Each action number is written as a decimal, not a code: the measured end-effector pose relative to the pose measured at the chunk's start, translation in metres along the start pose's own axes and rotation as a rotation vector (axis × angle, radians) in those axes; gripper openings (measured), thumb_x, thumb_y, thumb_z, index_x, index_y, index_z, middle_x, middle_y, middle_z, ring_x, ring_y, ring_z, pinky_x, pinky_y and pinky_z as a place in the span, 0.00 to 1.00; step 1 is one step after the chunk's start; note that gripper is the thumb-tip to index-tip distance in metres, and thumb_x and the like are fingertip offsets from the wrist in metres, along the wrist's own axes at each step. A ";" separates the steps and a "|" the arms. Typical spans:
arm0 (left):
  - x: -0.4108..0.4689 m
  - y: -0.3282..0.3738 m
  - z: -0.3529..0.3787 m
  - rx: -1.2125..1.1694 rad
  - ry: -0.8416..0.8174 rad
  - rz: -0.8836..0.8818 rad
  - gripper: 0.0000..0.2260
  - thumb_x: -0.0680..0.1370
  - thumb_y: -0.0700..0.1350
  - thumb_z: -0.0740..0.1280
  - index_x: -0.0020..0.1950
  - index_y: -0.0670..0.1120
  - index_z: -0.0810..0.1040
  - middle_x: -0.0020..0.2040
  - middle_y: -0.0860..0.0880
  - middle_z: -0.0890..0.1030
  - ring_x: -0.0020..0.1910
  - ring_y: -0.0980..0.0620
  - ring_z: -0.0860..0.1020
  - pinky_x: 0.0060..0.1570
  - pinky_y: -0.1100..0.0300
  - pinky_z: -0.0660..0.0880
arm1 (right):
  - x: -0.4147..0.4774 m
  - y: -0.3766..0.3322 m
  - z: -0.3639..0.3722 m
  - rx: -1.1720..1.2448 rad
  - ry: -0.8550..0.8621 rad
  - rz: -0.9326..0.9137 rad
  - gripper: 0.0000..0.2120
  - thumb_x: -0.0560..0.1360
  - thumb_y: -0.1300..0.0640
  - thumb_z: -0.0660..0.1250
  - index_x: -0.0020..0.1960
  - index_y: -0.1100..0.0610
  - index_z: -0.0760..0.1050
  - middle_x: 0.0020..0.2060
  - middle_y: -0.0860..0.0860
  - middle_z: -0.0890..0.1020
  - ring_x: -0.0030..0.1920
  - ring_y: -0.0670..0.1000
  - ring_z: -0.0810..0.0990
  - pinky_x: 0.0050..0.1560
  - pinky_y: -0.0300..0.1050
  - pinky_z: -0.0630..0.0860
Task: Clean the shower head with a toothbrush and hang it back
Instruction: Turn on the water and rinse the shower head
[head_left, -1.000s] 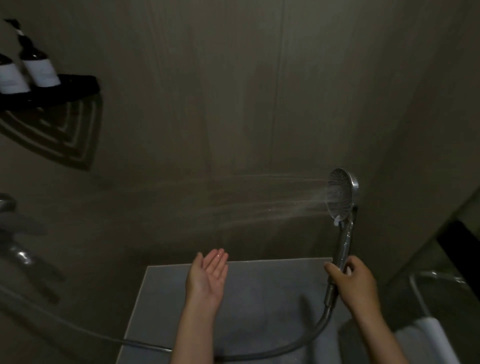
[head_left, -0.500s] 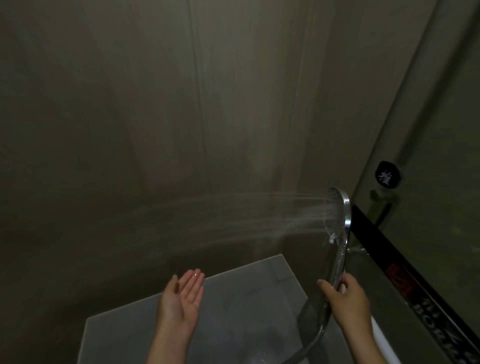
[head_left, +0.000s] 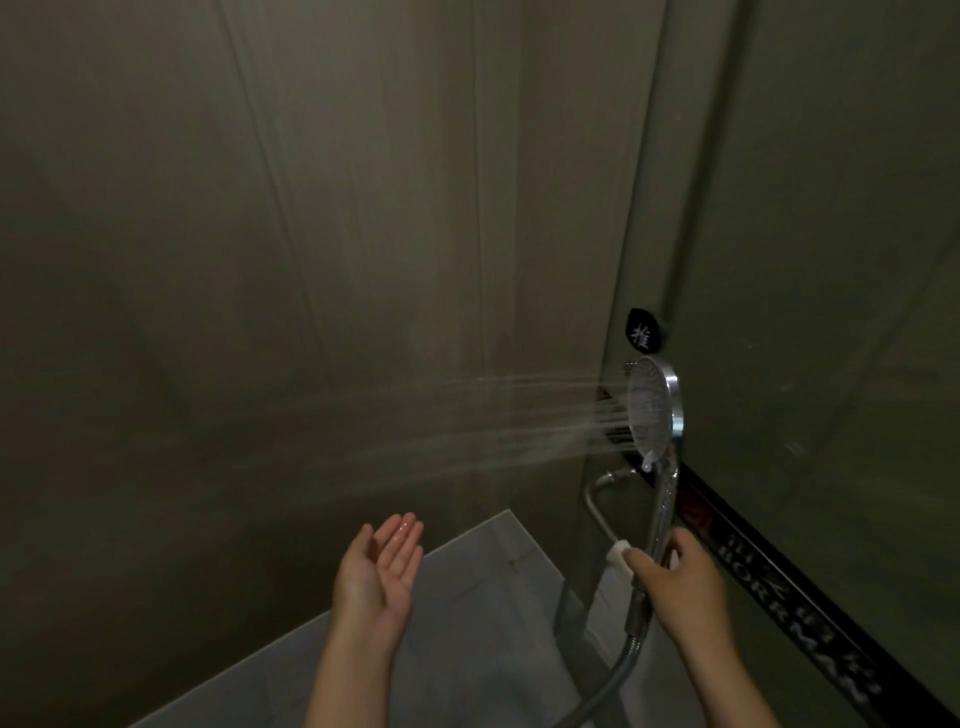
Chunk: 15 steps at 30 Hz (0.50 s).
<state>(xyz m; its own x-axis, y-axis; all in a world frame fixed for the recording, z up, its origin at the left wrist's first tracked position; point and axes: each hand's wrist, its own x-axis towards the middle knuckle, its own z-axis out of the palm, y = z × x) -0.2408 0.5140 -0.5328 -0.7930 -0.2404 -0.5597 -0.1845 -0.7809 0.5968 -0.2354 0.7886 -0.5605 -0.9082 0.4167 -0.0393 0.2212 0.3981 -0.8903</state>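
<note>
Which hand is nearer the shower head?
Right. The right hand grips its handle just below the shower head; the left hand is open, well off to the left.

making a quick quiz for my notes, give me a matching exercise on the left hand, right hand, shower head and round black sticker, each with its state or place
1. left hand
2. right hand
3. shower head
4. round black sticker

A. stuck just above the shower head
B. spraying water leftward
C. palm up, holding nothing
D. grips the handle

Pairs: 1-C, 2-D, 3-B, 4-A
</note>
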 end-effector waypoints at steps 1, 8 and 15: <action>-0.001 -0.002 0.003 0.002 -0.011 -0.006 0.20 0.83 0.47 0.51 0.70 0.37 0.66 0.70 0.38 0.71 0.70 0.43 0.69 0.69 0.53 0.63 | 0.000 0.000 -0.003 0.014 0.015 -0.007 0.08 0.69 0.59 0.74 0.37 0.55 0.74 0.32 0.50 0.80 0.34 0.47 0.77 0.32 0.41 0.69; -0.006 -0.014 0.019 0.001 -0.039 -0.032 0.20 0.83 0.47 0.51 0.70 0.37 0.67 0.69 0.39 0.71 0.69 0.43 0.70 0.69 0.53 0.64 | 0.001 0.003 -0.017 0.038 0.080 -0.011 0.15 0.67 0.59 0.74 0.33 0.51 0.68 0.28 0.46 0.74 0.29 0.44 0.72 0.28 0.40 0.64; -0.014 -0.020 0.029 0.023 -0.048 -0.035 0.20 0.83 0.47 0.51 0.70 0.37 0.67 0.69 0.40 0.72 0.69 0.44 0.71 0.67 0.54 0.65 | 0.003 0.006 -0.027 0.026 0.029 0.009 0.09 0.68 0.57 0.73 0.44 0.58 0.74 0.36 0.50 0.78 0.38 0.53 0.76 0.35 0.44 0.68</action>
<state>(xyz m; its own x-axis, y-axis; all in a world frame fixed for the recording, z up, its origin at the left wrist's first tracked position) -0.2431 0.5501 -0.5206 -0.8130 -0.1849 -0.5522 -0.2250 -0.7749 0.5907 -0.2272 0.8142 -0.5540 -0.8955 0.4438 -0.0350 0.2202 0.3732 -0.9012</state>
